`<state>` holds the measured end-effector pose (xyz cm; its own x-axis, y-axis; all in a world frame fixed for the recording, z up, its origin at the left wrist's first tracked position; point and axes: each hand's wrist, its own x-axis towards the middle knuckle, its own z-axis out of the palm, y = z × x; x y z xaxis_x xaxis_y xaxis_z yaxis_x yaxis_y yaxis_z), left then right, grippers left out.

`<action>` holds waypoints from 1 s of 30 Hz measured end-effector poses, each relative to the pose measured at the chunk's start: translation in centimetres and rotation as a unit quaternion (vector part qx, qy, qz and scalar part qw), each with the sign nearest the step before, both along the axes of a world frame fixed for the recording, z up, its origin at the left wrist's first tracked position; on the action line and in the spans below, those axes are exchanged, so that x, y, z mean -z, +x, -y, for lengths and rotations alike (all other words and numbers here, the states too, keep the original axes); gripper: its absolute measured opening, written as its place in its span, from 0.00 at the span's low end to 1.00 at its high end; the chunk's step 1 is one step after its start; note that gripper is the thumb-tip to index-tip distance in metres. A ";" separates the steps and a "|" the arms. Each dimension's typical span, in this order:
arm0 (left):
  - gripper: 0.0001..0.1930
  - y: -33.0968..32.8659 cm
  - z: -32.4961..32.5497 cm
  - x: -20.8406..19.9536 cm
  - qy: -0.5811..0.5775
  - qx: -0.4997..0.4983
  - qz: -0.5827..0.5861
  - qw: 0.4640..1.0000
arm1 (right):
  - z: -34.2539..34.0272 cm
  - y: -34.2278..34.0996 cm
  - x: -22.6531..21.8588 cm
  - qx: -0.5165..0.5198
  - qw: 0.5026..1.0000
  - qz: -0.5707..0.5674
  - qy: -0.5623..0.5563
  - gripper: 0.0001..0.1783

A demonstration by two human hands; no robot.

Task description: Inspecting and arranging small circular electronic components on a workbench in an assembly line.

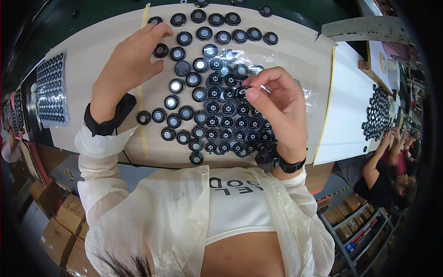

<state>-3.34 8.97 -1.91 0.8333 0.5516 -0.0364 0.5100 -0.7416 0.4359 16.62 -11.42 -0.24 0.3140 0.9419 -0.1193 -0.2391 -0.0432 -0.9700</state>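
Note:
My right hand (285, 104) pinches a round black sticker (242, 93) with a pale mark between thumb and fingertips. It hovers over a clear plastic sheet (288, 62) bearing rows of similar stickers. On the left, my left hand (131, 57) is open, its thumb and fingers apart around a black round part (160, 51); whether they touch it I cannot tell. More of these parts, like one with a silvery centre (171, 101), lie loosely left of the sheet. One part (182, 69) shows a dark face with small holes.
Further black parts (217, 19) stand in loose rows along the table's far side. Yellow tape strips (142, 101) cross the beige tabletop. Another sticker sheet (51, 90) lies far left. At right, a person (385, 173) works beside a cluster of dark round parts (377, 113).

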 end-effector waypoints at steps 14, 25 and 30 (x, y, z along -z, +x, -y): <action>0.20 1.7 3.2 -1.6 -0.407 0.001 0.193 0.893 | 0.1 0.4 1.5 0.037 0.982 -0.184 0.001 0.08; 0.20 4.8 6.1 -0.1 -0.474 0.095 0.332 0.810 | 0.2 0.9 0.5 0.028 0.986 -0.162 0.031 0.06; 0.20 4.6 7.3 -0.5 -0.482 0.009 0.346 0.805 | 0.1 0.8 0.5 0.026 0.988 -0.150 0.023 0.07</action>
<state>1.29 1.70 -1.45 0.8454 0.5328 0.0369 -0.1098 0.1058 0.9883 17.46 -11.47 -0.72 0.3192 0.9320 -0.1719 -0.5175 0.0194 -0.8554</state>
